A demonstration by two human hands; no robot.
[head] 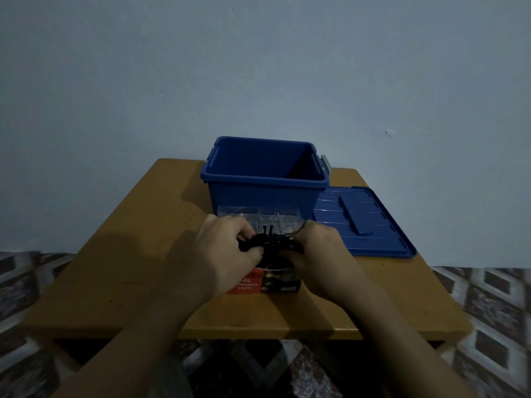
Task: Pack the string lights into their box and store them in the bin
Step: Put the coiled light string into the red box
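Together, both hands clutch the black string lights [270, 243] just above their box [277, 282].
The box's red panel reads "LED … corative Lights", its start hidden by the left wrist. The left hand [230, 249] and right hand [319, 248] curl their fingers round the bundle from either side, thumbs pressing in. Just past the fingertips lies clear plastic packaging [258, 215], then the open blue bin [258, 191]. The lid [365, 222] lies flat beyond the right knuckles.

Blue bin [258, 193], black string lights [268, 243], red-and-black box [267, 282]
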